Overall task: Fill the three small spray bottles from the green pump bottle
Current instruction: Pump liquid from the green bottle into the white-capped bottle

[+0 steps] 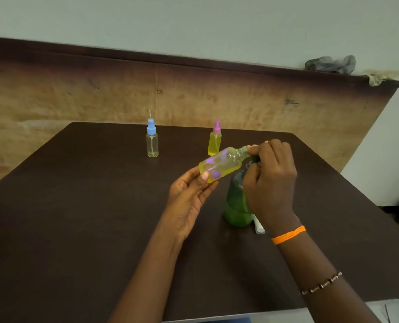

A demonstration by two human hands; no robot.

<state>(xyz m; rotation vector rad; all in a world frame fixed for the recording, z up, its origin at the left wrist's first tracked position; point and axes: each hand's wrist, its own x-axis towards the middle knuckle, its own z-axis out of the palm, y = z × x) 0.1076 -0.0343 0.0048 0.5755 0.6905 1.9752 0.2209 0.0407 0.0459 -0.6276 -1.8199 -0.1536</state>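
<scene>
Tilting a flowered bottle (219, 166) in our left grip (189, 197), our right grip (269, 176) clasps the pump bottle's (237, 206) head.

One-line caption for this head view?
Left hand tilts flowered spray bottle while right hand works its neck above the green pump bottle.

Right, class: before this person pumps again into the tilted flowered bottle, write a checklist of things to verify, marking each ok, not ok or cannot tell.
1. Left hand grips the flowered bottle: ok.
2. Its neck is uncapped: ok.
3. Neck lined up with the pump spout under the right hand: cannot tell, fingers hide it.
4. Green pump bottle upright on the table: ok.
5. Pink-capped bottle filled with yellow liquid: ok.
6. Blue-capped bottle filled: not ok, looks empty.
</scene>
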